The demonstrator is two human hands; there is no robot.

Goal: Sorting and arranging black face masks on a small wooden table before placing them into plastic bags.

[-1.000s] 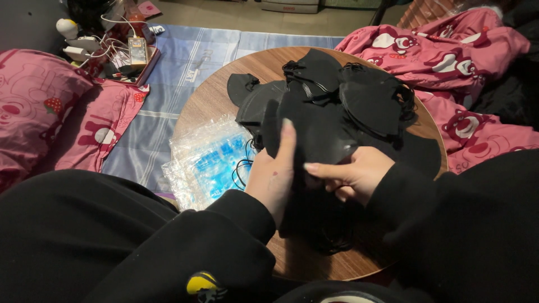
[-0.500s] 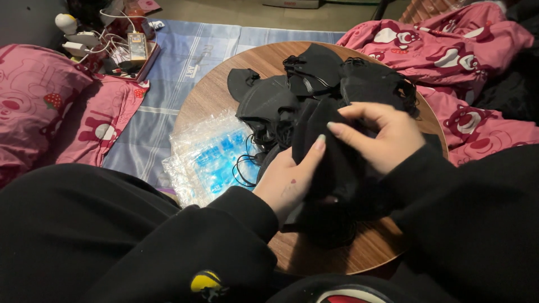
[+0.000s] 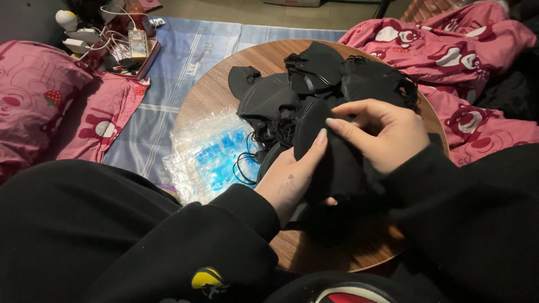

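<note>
head | both grips, left hand (image 3: 292, 179) and right hand (image 3: 387, 134), pinch black mask (image 3: 331, 151) | mask's lower edge hidden

We are in a home, in what looks like a bedroom or sleeping area. A low round wooden table (image 3: 224, 90) sits among soft bedding: a pink cartoon-print pillow (image 3: 33, 106), a pink blanket with bear figures (image 3: 455, 50) and a blue checked sheet (image 3: 185, 50). A tray of chargers and tangled cables (image 3: 120, 45) lies near the pillow.
</note>
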